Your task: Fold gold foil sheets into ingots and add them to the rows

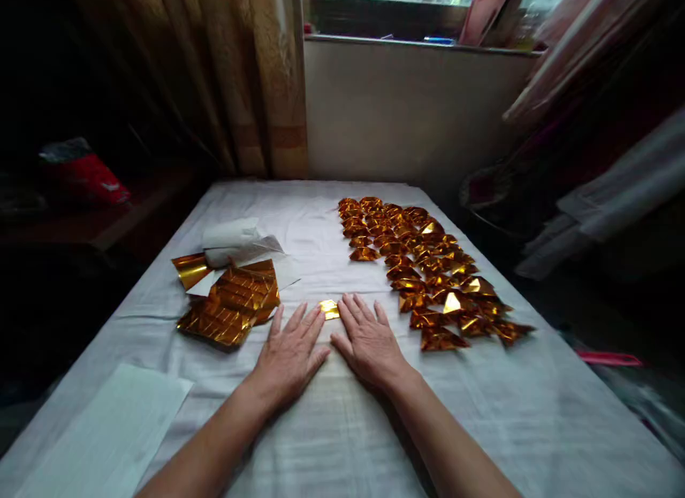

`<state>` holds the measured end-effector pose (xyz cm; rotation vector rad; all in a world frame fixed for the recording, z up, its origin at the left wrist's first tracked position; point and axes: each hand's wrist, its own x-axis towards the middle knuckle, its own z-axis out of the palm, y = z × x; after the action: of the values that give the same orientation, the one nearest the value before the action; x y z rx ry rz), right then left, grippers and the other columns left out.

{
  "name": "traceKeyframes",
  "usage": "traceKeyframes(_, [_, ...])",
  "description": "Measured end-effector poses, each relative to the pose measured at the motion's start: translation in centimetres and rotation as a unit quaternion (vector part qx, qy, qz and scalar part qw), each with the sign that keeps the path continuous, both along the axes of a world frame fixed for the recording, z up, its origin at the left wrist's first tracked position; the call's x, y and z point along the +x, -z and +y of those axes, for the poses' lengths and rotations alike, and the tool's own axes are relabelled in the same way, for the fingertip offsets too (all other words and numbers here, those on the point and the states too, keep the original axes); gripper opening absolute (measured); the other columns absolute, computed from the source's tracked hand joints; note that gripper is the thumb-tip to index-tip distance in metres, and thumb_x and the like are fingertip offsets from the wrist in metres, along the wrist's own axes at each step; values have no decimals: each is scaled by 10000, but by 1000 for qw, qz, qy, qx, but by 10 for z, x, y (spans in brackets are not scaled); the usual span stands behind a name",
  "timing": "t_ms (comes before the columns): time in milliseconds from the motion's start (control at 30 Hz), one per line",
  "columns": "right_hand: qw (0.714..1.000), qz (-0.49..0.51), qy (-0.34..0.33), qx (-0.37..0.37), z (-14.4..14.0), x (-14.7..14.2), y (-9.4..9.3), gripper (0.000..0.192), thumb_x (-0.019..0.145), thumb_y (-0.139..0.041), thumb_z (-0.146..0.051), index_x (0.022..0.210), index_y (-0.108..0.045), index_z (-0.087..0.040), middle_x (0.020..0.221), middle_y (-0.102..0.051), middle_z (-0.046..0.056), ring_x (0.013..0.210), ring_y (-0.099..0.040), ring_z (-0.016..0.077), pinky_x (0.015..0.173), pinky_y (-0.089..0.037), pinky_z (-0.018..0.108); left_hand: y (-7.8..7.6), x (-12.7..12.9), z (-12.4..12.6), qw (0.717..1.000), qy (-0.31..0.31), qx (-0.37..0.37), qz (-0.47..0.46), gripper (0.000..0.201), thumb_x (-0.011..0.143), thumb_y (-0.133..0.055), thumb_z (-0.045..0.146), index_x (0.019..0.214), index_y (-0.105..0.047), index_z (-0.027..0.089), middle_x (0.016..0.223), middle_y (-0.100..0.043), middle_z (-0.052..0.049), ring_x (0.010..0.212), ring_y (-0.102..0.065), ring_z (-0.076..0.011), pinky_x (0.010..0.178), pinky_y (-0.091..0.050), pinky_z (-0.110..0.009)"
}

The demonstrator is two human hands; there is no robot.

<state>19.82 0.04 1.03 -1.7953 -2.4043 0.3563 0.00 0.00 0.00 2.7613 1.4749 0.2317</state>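
Both of my hands rest palm down on a cloth-covered table, fingers stretched forward. Between them lies a small strip of folded gold foil paper (pixel 330 310). The fingertips of my left hand (pixel 292 348) touch or cover its left end, and those of my right hand (pixel 369 341) its right end. How much of the strip lies beneath the fingers is hidden. Left of my left hand is a pile of creased gold foil sheets (pixel 235 305). To the right of my right hand, several folded gold foil pieces (pixel 412 273), pointed at the ends, sit in rows.
White tissue-like paper (pixel 232 241) lies behind the foil sheets. A pale sheet (pixel 107 434) is at the table's near left on the white cloth (pixel 315 205). A curtain (pixel 257 77) hangs beyond the far edge. A red packet (pixel 85 173) stands on a side surface at left.
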Motion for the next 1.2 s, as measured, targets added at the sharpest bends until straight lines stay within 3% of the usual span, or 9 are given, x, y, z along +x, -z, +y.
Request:
traceKeyframes(267, [1000, 8, 4, -6, 0, -2, -3, 616, 992, -382, -518, 1524, -325, -213, 1599, -240, 66, 1495, -194, 262, 1200, -99, 561, 1, -8, -5, 999, 13, 27, -11, 565, 992, -378, 501, 1504, -366, 262, 1488, -494, -48, 1418, -366, -279, 1205, -1, -552])
traceKeyframes(600, [1000, 18, 8, 6, -1, -3, -5, 601, 978, -448, -487, 1504, -373, -205, 1587, -273, 83, 1483, -230, 291, 1189, -135, 592, 0, -21, -14, 998, 4, 59, -26, 554, 979, -446, 451, 1477, -401, 210, 1461, -524, -74, 1378, -400, -305, 1182, -32, -530])
traceKeyframes(733, [999, 26, 8, 40, -1, -4, -1, 575, 969, -482, -462, 1481, -416, -209, 1566, -333, 105, 1466, -271, 312, 1171, -171, 613, -16, -16, -10, 996, -16, 66, -50, 400, 976, -484, 380, 1339, -548, 224, 1342, -629, -63, 1295, -476, -315, 1143, -139, -555])
traceKeyframes(867, [996, 41, 9, 78, -2, -2, 1, 513, 964, -503, -411, 1433, -479, -205, 1544, -389, 125, 1448, -305, 328, 1154, -219, 602, -31, 0, 7, 995, -61, 40, -65, 176, 956, -539, 315, 973, -682, 214, 997, -726, -48, 966, -607, -259, 953, -377, -462])
traceKeyframes(967, [993, 60, 12, 104, -3, 0, 3, 457, 949, -527, -356, 1376, -529, -193, 1518, -427, 153, 1421, -351, 333, 1137, -264, 583, -31, 10, 17, 992, -99, 41, -70, 164, 903, -628, 326, 1009, -669, 206, 958, -704, -54, 911, -599, -267, 840, -407, -432])
traceKeyframes(1200, [973, 140, 16, 184, 0, 6, 11, 282, 902, -582, -263, 1173, -636, -205, 1409, -546, 139, 1329, -454, 301, 1099, -313, 535, -20, 14, 16, 982, -105, 63, -144, 158, 874, -652, 254, 1029, -656, 221, 960, -705, -35, 926, -602, -243, 851, -387, -402])
